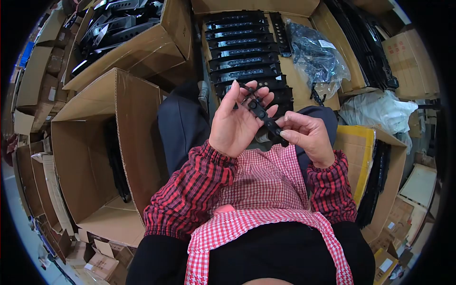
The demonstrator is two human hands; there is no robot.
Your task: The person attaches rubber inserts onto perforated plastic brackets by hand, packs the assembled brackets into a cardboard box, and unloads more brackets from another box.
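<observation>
Between walls of stacked boxes, someone in a checked apron (263, 187) sits with knees apart, cartons crowding in on every side. Straight ahead, a wide open carton (256, 5) holds a neat row of black bars (244, 50), one behind another, with a clear bag (319, 59) slumped to their right. An opened box (137, 142) lies by the left knee, dark pieces within; a white bag (377, 114) bulges beyond the right knee.

Over the lap, the left hand (242, 114) is turned palm up, fingers loosely curled and thumb held away, cradling rather than gripping. Right of it, the right hand (308, 137) is nearly closed, thumb and forefinger pinching the near end of a small black strip (259, 110). That strip slants from the left fingers down to the right fingertips, held up in front of the row, above the apron.
</observation>
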